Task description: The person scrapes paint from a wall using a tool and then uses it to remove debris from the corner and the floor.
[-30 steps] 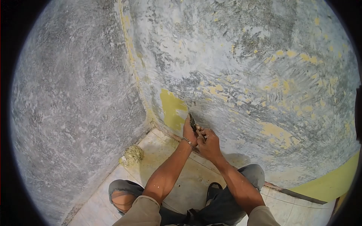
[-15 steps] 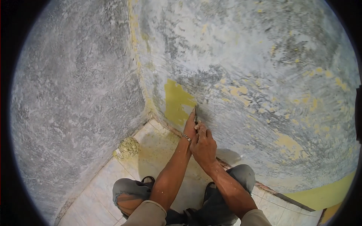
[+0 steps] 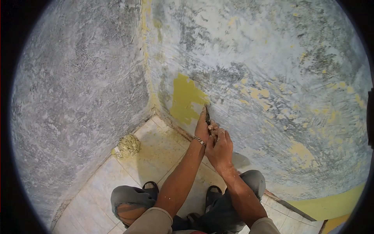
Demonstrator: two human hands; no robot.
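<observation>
My left hand (image 3: pixel 201 128), with a chain bracelet at the wrist, is closed on a dark, narrow scraper (image 3: pixel 207 114), its thumb stretched along the tool. Just behind it, my right hand (image 3: pixel 220 146) wraps round the scraper's lower end, most of which the fingers hide. The tool's tip meets the wall (image 3: pixel 249 117) at the lower right edge of a yellow-green paint patch (image 3: pixel 187 97). Around that patch the surface is scraped to mottled grey and white.
A second grey wall (image 3: pixel 85 78) joins at the corner on the left. On the tiled floor (image 3: pixel 97 195), a clump of pale yellow scrapings (image 3: pixel 127 146) lies by the left wall. My sandalled feet and bent knees are below. A yellow-green band (image 3: pixel 331 202) runs low at right.
Both hands and the scraper have shifted slightly right in view, as my view has moved a little. The paint patch has a more ragged lower right edge. Both hands still grip the tool.
</observation>
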